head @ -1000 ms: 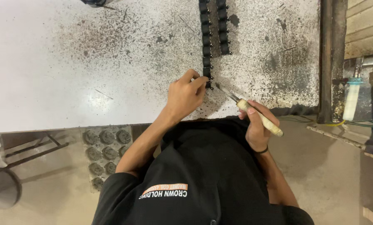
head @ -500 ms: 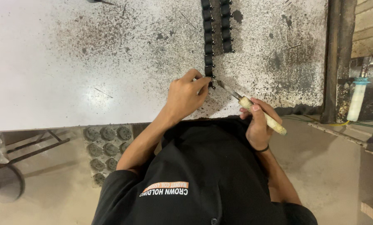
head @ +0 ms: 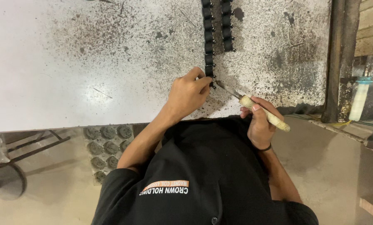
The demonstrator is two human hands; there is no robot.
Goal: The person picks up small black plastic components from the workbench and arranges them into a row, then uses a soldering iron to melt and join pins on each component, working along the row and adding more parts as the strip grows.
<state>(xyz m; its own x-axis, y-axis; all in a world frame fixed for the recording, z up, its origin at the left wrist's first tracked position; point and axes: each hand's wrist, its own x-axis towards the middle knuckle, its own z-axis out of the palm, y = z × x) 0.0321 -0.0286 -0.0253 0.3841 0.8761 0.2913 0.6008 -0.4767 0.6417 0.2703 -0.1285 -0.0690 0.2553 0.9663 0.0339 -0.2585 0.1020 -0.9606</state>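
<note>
Two rows of small black parts run from the tabletop's far edge toward the near edge, and hands crowd the longer row's near end. Left of them the speckled tabletop lies open to its far-left corner. A dark upright post closes off the right edge.

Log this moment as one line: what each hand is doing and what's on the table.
left hand: pinching near end of black chain | right hand: gripping wooden-handled tool, tip at chain | table: speckled white, second chain strip
</note>
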